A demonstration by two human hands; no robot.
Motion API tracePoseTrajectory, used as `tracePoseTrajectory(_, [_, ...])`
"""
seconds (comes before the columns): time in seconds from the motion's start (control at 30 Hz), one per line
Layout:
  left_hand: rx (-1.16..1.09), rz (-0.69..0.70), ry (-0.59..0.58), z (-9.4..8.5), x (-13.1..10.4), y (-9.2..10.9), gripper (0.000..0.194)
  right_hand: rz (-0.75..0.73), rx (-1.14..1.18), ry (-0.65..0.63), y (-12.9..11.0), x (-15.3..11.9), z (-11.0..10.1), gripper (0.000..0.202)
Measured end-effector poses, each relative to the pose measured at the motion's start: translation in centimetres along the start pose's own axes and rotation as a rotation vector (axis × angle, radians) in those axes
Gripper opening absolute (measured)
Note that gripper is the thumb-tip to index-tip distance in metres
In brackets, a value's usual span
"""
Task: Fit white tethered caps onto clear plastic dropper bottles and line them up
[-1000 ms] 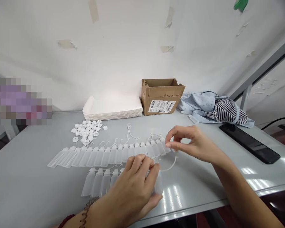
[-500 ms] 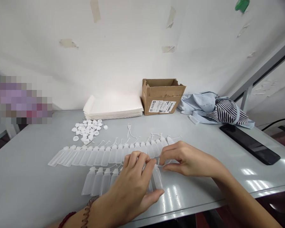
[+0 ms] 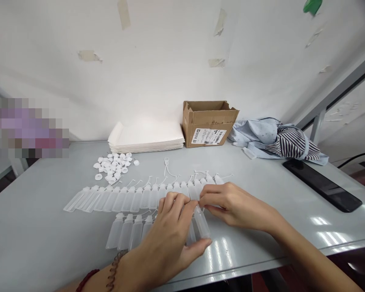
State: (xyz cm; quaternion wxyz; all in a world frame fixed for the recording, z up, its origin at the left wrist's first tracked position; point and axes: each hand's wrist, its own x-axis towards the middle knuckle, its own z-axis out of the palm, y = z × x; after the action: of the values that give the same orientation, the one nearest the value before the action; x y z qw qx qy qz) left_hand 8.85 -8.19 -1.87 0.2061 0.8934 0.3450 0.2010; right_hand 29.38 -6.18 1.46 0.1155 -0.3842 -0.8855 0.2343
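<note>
Two rows of translucent plastic bottles with thin strap-like tips lie on the grey table; the back row point(image 3: 129, 199) is longer, and the front row point(image 3: 135, 233) is partly hidden under my left hand point(image 3: 173, 233). At the right end of the front row, my left hand has its fingers at the neck and its thumb near the base of one bottle point(image 3: 202, 223). My right hand point(image 3: 228, 202) pinches at that bottle's neck end, where its fingertips meet my left fingers; what they grip is too small to tell. White caps point(image 3: 114, 165) are piled behind the back row.
On the table point(image 3: 33, 227), a stack of white sheets point(image 3: 147, 138) and an open cardboard box point(image 3: 211, 125) stand by the wall. Blue and striped cloth point(image 3: 273, 138), a small bottle point(image 3: 248, 153) and a black phone point(image 3: 320, 184) lie at the right.
My right hand has moved left and its fingers have closed at the bottle's neck, meeting my left fingertips. My left hand has hardly moved.
</note>
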Motion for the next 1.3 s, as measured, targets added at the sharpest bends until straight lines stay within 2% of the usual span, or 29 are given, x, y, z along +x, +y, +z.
tracePoseTrajectory(0.2, [-0.057, -0.032, -0.053, 0.3, -0.1, 0.0, 0.039, 0.0, -0.046, -0.069, 0.1, 0.1, 0.1, 0.025])
tracePoseTrajectory(0.43, [0.002, -0.038, -0.093, 0.7, -0.2, -0.1, 0.036, 0.009, -0.147, -0.167, -0.1, 0.4, 0.3, 0.023])
tracePoseTrajectory(0.97, [0.066, -0.057, -0.183, -0.1, -0.1, 0.0, 0.03, -0.002, -0.19, -0.175, -0.2, 0.6, 0.8, 0.022])
tracePoseTrajectory(1.2, [0.07, -0.04, -0.176, -0.2, 0.0, 0.0, 0.03, 0.01, -0.157, -0.169, -0.3, 0.7, 0.8, 0.023])
tracePoseTrajectory(1.3, [0.061, -0.05, -0.176, -0.3, 0.0, 0.2, 0.03, 0.01, -0.073, -0.144, -0.2, 0.6, 0.6, 0.023])
